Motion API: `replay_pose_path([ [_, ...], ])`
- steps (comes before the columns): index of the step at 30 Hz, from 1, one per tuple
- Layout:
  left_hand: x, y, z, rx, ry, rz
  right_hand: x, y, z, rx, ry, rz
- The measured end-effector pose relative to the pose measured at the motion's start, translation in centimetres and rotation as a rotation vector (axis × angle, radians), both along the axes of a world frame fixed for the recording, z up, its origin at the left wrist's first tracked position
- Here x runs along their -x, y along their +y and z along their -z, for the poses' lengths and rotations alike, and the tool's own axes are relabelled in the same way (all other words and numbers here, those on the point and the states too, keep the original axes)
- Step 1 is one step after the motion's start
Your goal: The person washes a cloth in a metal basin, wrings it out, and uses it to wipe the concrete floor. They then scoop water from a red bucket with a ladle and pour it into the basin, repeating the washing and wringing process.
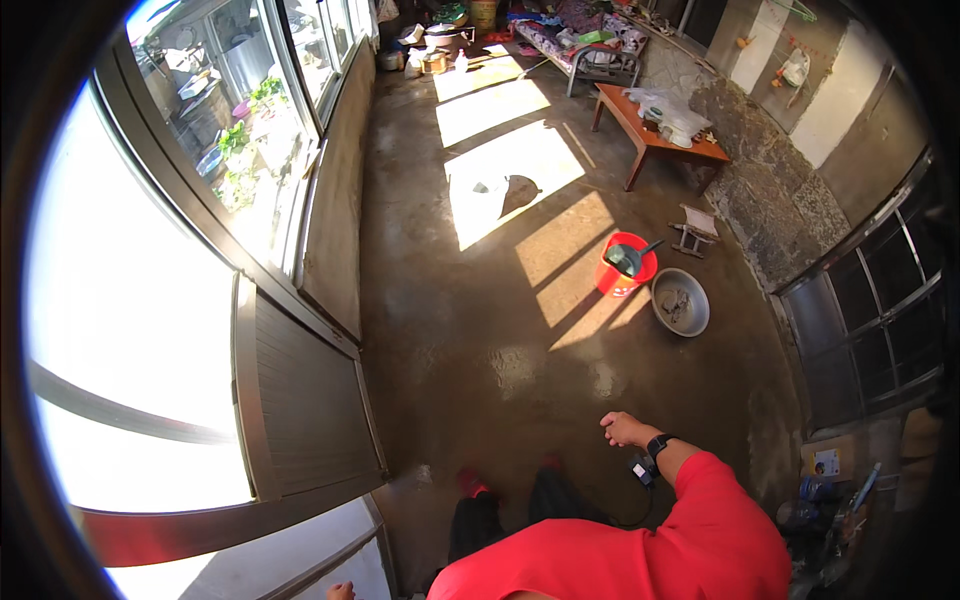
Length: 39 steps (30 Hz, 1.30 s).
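Observation:
My right hand (624, 429) is held out over the wet concrete floor (465, 390), its fingers curled in with nothing seen in them. A black watch (660, 445) is on that wrist. Just under the wrist is a small black device (643, 471) with a white label and a cable; whether it hangs or lies on something I cannot tell. Only a bit of my left hand (341, 591) shows at the bottom edge, beside a door's pale panel (322, 551). Ahead stand a red bucket (616, 286) with a dark dipper (628, 257) in it and a metal basin (694, 326) holding a grey cloth (675, 302).
A white bucket (489, 199) stands in sunlight. Along the right are a small folding stool (699, 222), a wooden table (621, 120) with plastic bags, and a metal bed (574, 71). Bottles (814, 489) and boxes crowd the lower right. An opened door (307, 390) borders the left.

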<state>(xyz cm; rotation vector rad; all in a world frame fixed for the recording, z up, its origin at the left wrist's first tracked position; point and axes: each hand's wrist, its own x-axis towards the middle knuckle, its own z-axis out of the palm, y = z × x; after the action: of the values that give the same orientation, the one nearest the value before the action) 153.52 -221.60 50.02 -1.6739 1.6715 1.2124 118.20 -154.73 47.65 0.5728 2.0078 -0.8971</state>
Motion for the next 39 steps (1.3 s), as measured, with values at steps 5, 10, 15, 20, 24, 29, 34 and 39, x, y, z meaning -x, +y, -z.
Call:
replay_pose_path([
  [5,-9.9,2.5,3.1,-0.192,0.061,-0.522,5.5,-0.1,1.5,0.051,0.083,-0.212],
  [10,-14.9,15.6,4.5,-0.048,0.057,-0.690,10.7,3.2,2.8,0.083,0.263,-0.369],
  [15,-16.7,28.8,3.3,-0.086,0.117,-0.834,12.8,10.0,4.8,-0.093,0.315,-0.440],
  [20,-21.8,44.5,-0.1,-0.098,0.089,-0.980,13.6,14.4,4.7,-0.049,-0.023,-0.409],
  [24,-20.4,50.2,-0.2,-0.066,0.020,-1.095,14.1,11.2,5.0,0.024,-0.075,-0.521],
  [29,-23.0,58.0,1.2,-0.052,0.221,-1.314,14.1,6.6,5.8,0.213,-0.149,-0.468],
  [34,-28.5,59.9,4.0,-0.176,0.182,-1.237,8.6,1.9,5.3,0.254,0.045,-0.735],
  [39,-27.4,56.2,5.2,-0.041,0.055,-1.242,3.2,-2.0,1.3,0.273,0.132,-0.881],
])
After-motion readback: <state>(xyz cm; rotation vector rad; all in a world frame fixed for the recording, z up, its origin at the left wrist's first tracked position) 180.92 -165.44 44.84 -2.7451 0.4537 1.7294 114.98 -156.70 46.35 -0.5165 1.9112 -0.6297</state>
